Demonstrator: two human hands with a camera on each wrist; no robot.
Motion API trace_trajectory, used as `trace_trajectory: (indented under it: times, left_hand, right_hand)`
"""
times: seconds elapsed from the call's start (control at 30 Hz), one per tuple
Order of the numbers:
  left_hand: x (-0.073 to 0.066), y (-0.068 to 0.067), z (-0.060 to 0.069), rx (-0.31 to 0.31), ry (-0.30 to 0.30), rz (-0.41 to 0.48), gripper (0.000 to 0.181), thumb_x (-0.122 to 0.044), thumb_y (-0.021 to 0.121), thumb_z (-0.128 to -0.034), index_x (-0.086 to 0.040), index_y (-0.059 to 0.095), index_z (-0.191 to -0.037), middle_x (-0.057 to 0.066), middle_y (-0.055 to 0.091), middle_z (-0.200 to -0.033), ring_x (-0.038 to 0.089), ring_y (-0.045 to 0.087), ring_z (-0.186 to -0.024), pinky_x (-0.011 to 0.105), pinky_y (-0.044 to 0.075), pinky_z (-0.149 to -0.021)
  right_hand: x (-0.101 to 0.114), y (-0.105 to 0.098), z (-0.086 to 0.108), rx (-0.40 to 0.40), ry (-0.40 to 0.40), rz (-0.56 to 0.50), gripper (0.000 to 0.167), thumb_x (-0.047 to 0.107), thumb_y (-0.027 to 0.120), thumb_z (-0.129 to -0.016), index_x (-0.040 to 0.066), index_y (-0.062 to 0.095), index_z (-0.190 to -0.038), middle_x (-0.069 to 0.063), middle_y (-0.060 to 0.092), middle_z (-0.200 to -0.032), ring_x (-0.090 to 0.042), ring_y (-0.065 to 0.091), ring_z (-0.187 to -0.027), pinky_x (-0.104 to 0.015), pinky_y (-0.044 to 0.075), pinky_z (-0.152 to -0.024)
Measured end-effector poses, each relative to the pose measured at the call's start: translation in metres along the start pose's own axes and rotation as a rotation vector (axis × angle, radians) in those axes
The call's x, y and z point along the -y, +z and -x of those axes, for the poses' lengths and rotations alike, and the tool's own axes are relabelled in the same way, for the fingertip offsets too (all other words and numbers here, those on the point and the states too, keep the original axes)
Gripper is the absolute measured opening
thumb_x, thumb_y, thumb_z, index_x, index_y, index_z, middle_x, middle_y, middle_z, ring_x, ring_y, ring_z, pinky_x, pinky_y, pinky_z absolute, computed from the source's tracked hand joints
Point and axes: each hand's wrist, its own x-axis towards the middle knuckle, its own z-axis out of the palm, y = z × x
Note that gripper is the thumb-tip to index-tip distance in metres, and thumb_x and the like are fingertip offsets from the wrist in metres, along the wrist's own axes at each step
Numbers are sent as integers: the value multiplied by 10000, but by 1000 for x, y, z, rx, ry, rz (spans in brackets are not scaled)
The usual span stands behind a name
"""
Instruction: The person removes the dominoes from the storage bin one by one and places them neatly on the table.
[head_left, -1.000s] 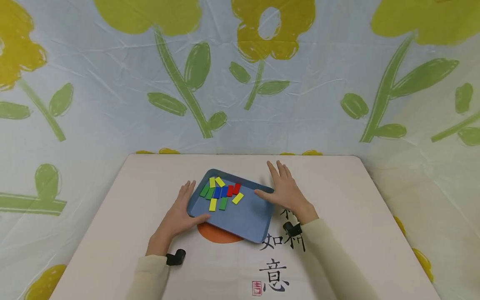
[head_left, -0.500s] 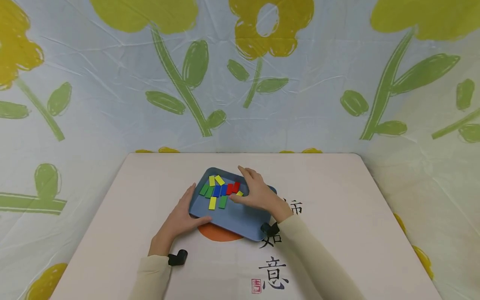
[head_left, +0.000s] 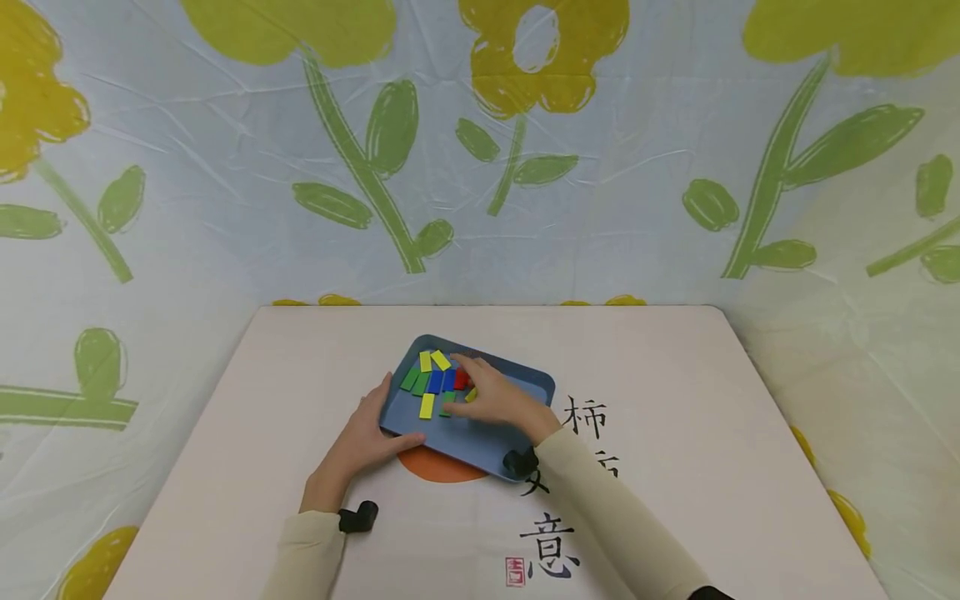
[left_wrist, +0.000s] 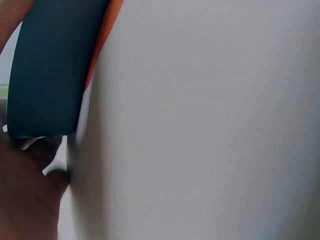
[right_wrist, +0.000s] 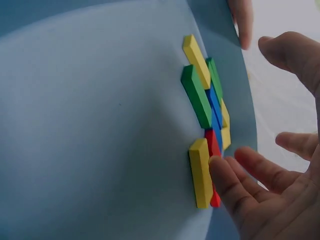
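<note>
Lying in blue tray (head_left: 465, 437), mid-frame in head view: yellow, green, red & 2 blue blocks (head_left: 435, 382). R hand (head_left: 491, 398) above, grip apart, fingertips nr 1 yellow block (right_wrist: 200, 175); contact unclear. L hand (head_left: 363, 437), grip clamped on tray's left corner. Pale counter (head_left: 637, 358) below; flowered cloth (head_left: 600, 208) fills upper frame.

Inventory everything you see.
Shallow rectangular tray: one, blue, on tabletop
Oblong blocks: four, yellow, in tray
Oblong blocks: three, green, in tray
Oblong blocks: two, blue, in tray
Oblong blocks: at least one, red, in tray, partly hidden
Flat tabletop: one, pale, beneath tray
Printed circle: one, orange, partly beneath tray
Brush characters: several, black, tabletop
Square seal: one, red, tabletop
Wrinkled flowered backdrop: one, pale, behind tabletop
Wrist devices: two, black, wrists
Long sleeves: two, cream, forearms
Left hand: one, holding tray's corner
Right hand: one, above blocks
</note>
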Motion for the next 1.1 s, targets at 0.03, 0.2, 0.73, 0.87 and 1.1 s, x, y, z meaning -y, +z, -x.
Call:
trace_trajectory:
  times: [0.03,0.2,0.73,0.87,1.1]
  left_hand:
    - [0,0,0,-8,5,6,1250,-590,850,-762,-100,134,-1663,185,260,-1686,417,273,-1542,637,253,-1228]
    - [2,0,-1,-45,22,17,1253,-587,877,-732,-93,188,-1654,176,282,-1676,410,334,-1504,652,355,-1165]
    - [5,4,2,-57,19,103,1203,-508,909,-733,-185,212,-1659,120,251,-1701,394,275,-1544,653,316,-1190]
    - [5,3,4,-45,-25,157,1186,-486,912,-738,-206,217,-1657,115,271,-1694,402,293,-1534,653,308,-1193]
    - [7,3,2,-37,-41,187,1168,-465,908,-751,-221,213,-1658,101,264,-1699,391,292,-1537,644,296,-1204]
  right_hand:
    - [0,1,-1,7,-8,7,901,477,734,-909,128,309,-1623,-163,517,-1439,-280,567,-1200,-500,518,-1036]
    - [-2,7,-7,56,-54,62,786,449,737,-921,87,441,-1552,-111,622,-1333,-224,604,-1159,-409,534,-1029]
    - [6,18,-11,114,-45,188,517,277,811,-899,119,652,-1365,-76,612,-1315,-174,590,-1096,-365,527,-1054]
    - [7,18,-12,103,-43,206,485,254,831,-883,107,677,-1318,-69,611,-1219,-158,583,-1012,-347,543,-1011]
    - [5,22,-17,87,-39,228,483,323,846,-867,100,705,-1272,-78,611,-1255,-168,572,-1046,-350,530,-1029]
